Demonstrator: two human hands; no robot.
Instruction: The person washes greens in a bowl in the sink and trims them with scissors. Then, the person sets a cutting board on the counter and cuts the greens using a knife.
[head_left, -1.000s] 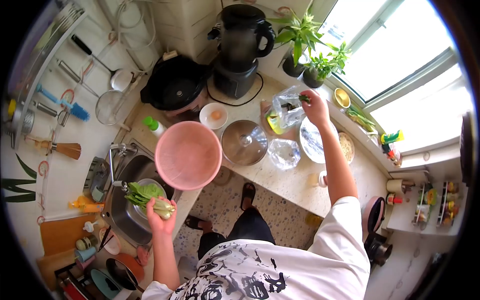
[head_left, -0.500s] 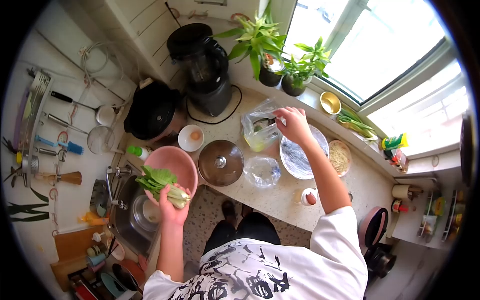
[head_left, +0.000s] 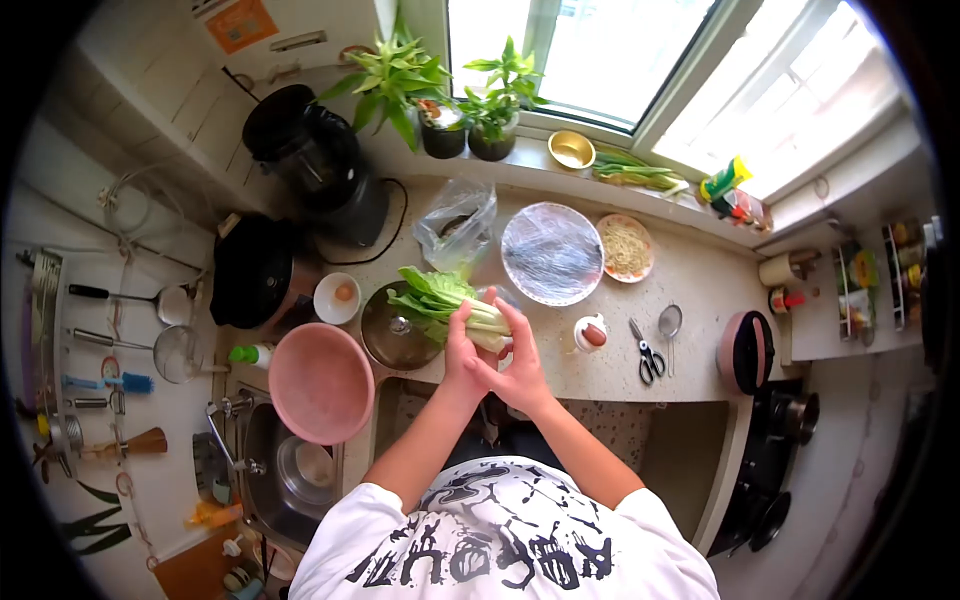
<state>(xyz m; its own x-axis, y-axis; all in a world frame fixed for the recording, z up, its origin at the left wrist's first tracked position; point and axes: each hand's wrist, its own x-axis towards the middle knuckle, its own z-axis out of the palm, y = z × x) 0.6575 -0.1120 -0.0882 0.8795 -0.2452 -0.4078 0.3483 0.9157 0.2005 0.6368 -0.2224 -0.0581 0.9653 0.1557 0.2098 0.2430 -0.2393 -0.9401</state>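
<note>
A bunch of lettuce (head_left: 437, 296) with frilly green leaves and pale stems is between my two hands above the counter's front edge. My left hand (head_left: 464, 358) wraps the stem end from the left. From the other side my right hand (head_left: 518, 368) closes around the same stems, the two hands touching at the palms. Behind the leaves lies a glass pot lid (head_left: 385, 340), partly covered by them. Just beyond, a clear plastic bag (head_left: 458, 225) with something dark inside rests on the counter.
A pink bowl (head_left: 320, 383) stands beside the sink (head_left: 265, 470), left of my hands. To the right are a film-covered dish (head_left: 552, 253), a plate of shredded food (head_left: 627, 248), scissors (head_left: 648, 358) and a small strainer (head_left: 670, 321). A small bowl with an egg (head_left: 338, 298) sits behind the pink bowl.
My right hand has left the plastic bag and come down onto the lettuce. My left hand has carried the lettuce right, away from the pink bowl. The view has turned.
</note>
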